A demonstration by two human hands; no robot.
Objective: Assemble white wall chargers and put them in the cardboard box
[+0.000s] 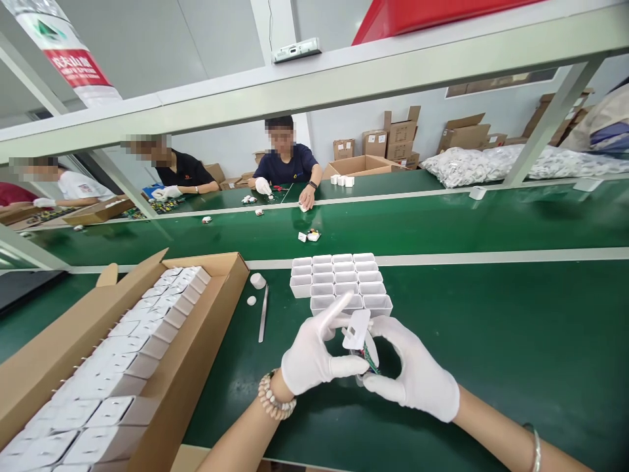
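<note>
Both my hands wear white gloves and meet over the green mat, close to me. My left hand (314,354) pinches a small white plastic part (356,328), its index finger stretched forward. My right hand (415,373) curls round a small circuit board (368,359) with coloured components just beneath the part. Directly beyond my hands stands a block of several open white plastic shells (340,282) set in rows.
A long cardboard box (196,347) filled with white units lies at my left. Metal tweezers (263,314) and two small white caps (257,280) rest beside it. Several people work across the green conveyor (442,223). Cartons and bags of white parts sit at the back right.
</note>
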